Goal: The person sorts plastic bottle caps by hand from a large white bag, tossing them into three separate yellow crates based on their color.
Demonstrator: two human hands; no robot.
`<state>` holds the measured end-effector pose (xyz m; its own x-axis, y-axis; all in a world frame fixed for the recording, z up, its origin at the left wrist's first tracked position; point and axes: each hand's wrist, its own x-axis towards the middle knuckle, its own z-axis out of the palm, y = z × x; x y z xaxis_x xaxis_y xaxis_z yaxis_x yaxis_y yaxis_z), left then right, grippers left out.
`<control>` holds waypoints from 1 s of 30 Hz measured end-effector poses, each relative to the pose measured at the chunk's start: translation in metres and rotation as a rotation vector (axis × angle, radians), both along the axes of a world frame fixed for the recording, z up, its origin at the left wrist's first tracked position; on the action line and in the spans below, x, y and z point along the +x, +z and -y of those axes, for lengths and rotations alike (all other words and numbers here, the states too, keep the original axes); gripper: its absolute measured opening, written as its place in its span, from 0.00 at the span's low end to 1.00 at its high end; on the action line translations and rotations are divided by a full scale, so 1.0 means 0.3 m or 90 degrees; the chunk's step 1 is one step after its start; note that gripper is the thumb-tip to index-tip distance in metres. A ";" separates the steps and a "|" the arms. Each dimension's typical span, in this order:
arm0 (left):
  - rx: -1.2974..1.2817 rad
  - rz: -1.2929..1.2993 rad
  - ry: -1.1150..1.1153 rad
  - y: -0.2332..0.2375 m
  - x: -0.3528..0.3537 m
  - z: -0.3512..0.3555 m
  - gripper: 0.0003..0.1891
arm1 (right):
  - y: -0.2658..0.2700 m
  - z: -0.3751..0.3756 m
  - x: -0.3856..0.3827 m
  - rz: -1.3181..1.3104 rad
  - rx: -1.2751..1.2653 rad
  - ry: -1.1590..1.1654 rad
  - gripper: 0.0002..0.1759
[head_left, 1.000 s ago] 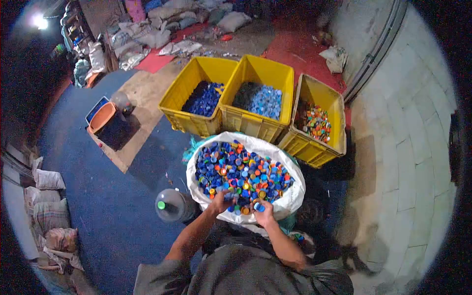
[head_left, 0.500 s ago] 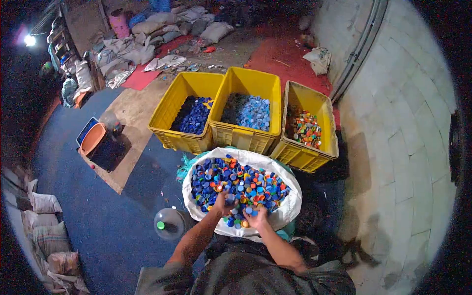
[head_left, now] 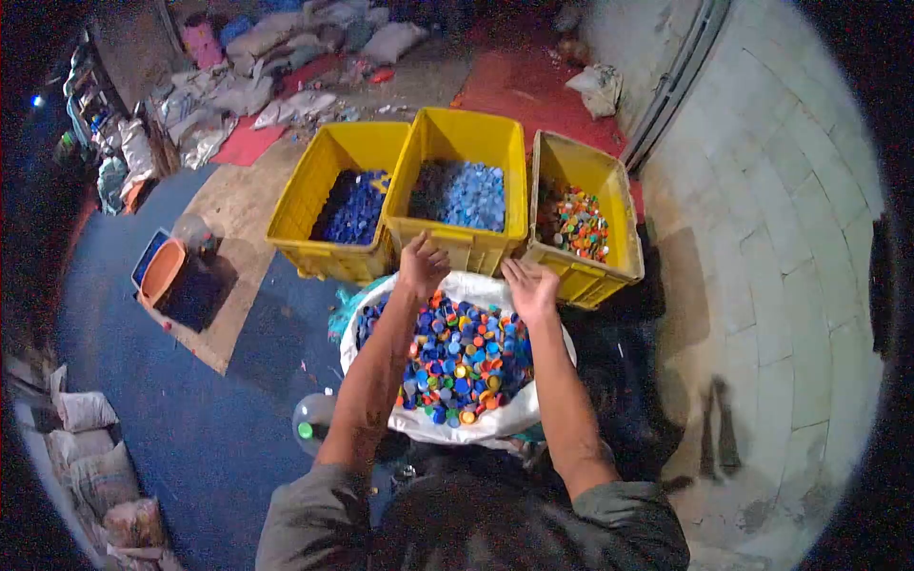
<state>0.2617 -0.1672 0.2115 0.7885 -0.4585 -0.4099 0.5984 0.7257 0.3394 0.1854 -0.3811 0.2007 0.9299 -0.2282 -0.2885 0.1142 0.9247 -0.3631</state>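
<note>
A white sack [head_left: 557,400] full of mixed bottle caps [head_left: 462,357], mostly blue with orange, green and yellow ones, stands in front of me. My left hand [head_left: 425,266] is raised over its far edge, close to the front of the middle yellow crate [head_left: 457,249]. Its fingers are loosely bent and apart, with no cap visible in them. Near the gap between the middle crate and the right yellow crate [head_left: 586,281], my right hand [head_left: 533,287] is open, fingers stretched out to the left. Light blue caps [head_left: 476,195] lie in the middle crate.
Dark blue caps [head_left: 350,209] fill the bottom of the left yellow crate [head_left: 319,255]; mixed, largely orange caps [head_left: 583,224] are in the right one. A clear bottle with a green cap [head_left: 307,430] stands left of the sack. An orange basin [head_left: 162,270] is farther left. A block wall [head_left: 762,285] bounds the right.
Both hands have moved forward and up from the caps in the sack to the crates' front sides. The caps they held are no longer visible in them. The view has shifted slightly.
</note>
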 end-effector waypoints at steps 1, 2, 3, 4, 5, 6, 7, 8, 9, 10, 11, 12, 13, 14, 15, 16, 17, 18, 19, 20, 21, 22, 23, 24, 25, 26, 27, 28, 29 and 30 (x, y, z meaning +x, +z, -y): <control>0.046 -0.003 0.002 -0.068 -0.038 -0.034 0.19 | -0.053 -0.015 -0.075 0.010 -0.088 0.010 0.22; 0.092 -0.007 0.002 -0.136 -0.077 -0.069 0.17 | -0.100 -0.023 -0.147 -0.043 -0.090 0.036 0.25; -0.028 0.113 -0.069 -0.386 -0.105 -0.167 0.15 | -0.152 -0.030 -0.236 -0.101 -0.092 0.064 0.29; -0.120 0.075 -0.046 -0.580 -0.151 -0.231 0.14 | -0.254 -0.030 -0.317 -0.158 -0.109 0.102 0.29; -0.135 0.056 -0.035 -0.666 -0.246 -0.296 0.13 | -0.351 -0.038 -0.388 -0.209 -0.127 0.142 0.30; 0.085 0.202 -0.026 -0.696 -0.358 -0.350 0.13 | -0.369 -0.078 -0.469 -0.315 -0.203 0.158 0.23; 0.330 0.316 -0.017 -0.718 -0.470 -0.404 0.13 | -0.384 -0.113 -0.543 -0.416 -0.282 0.172 0.17; 0.336 0.082 -0.026 -0.721 -0.569 -0.434 0.13 | -0.421 -0.132 -0.607 -0.430 -0.350 0.210 0.13; 0.321 -0.164 0.013 -0.726 -0.668 -0.465 0.13 | -0.466 -0.147 -0.660 -0.443 -0.418 0.246 0.10; 0.329 -0.274 0.008 -0.705 -0.738 -0.488 0.14 | -0.507 -0.166 -0.706 -0.463 -0.519 0.267 0.08; 0.251 -0.213 -0.064 -0.819 -0.810 -0.553 0.14 | -0.541 -0.184 -0.741 -0.480 -0.621 0.289 0.07; 0.217 -0.203 -0.043 -0.864 -0.870 -0.566 0.15 | -0.566 -0.198 -0.760 -0.447 -0.704 0.343 0.07; 0.184 -0.192 -0.022 -0.901 -0.924 -0.579 0.15 | -0.629 -0.210 -0.778 -0.375 -0.801 0.329 0.08; 0.180 -0.182 0.009 -0.981 -0.966 -0.587 0.13 | -0.717 -0.222 -0.791 -0.296 -0.894 0.312 0.10; 0.259 -0.191 0.000 -0.922 -0.989 -0.582 0.11 | -0.684 -0.257 -0.783 -0.213 -0.984 0.291 0.11; 0.336 -0.199 -0.011 -0.862 -1.019 -0.571 0.10 | -0.646 -0.269 -0.761 -0.229 -1.125 0.355 0.12; 0.414 -0.205 -0.024 -0.805 -1.026 -0.563 0.09 | -0.653 -0.289 -0.719 -0.217 -1.146 0.367 0.12; 0.413 -0.219 -0.020 -0.810 -1.031 -0.565 0.07 | -0.663 -0.304 -0.689 -0.207 -1.166 0.379 0.13; 0.402 -0.197 0.003 -0.814 -1.050 -0.564 0.07 | -0.674 -0.321 -0.665 -0.200 -1.185 0.392 0.13; 0.392 -0.172 0.024 -0.818 -1.060 -0.561 0.07 | -0.635 -0.353 -0.624 -0.209 -1.153 0.376 0.15; 0.383 -0.146 0.047 -0.823 -1.064 -0.558 0.07 | -0.591 -0.388 -0.574 -0.216 -1.122 0.359 0.17; 0.369 -0.165 0.048 -0.830 -1.070 -0.557 0.07 | -0.607 -0.410 -0.531 -0.163 -1.117 0.292 0.20; 0.355 -0.184 0.049 -0.838 -1.075 -0.558 0.07 | -0.624 -0.430 -0.489 -0.111 -1.109 0.225 0.23; 0.342 -0.202 0.050 -0.827 -1.074 -0.558 0.07 | -0.627 -0.447 -0.446 -0.075 -1.164 0.194 0.25; 0.350 -0.196 0.056 -0.817 -1.078 -0.556 0.07 | -0.630 -0.460 -0.406 -0.039 -1.217 0.163 0.28; 0.358 -0.191 0.061 -0.755 -1.080 -0.548 0.07 | -0.630 -0.473 -0.381 -0.004 -1.270 0.133 0.31; 0.366 -0.188 0.065 -0.730 -1.087 -0.548 0.07 | -0.620 -0.488 -0.363 0.004 -1.289 0.144 0.33; 0.333 -0.170 0.061 -0.765 -1.092 -0.555 0.08 | -0.605 -0.501 -0.347 0.014 -1.307 0.154 0.35; 0.338 -0.160 0.055 -0.763 -1.096 -0.561 0.07 | -0.593 -0.514 -0.333 0.026 -1.326 0.164 0.37; 0.344 -0.148 0.050 -0.760 -1.097 -0.569 0.07 | -0.587 -0.524 -0.323 -0.006 -1.344 0.216 0.40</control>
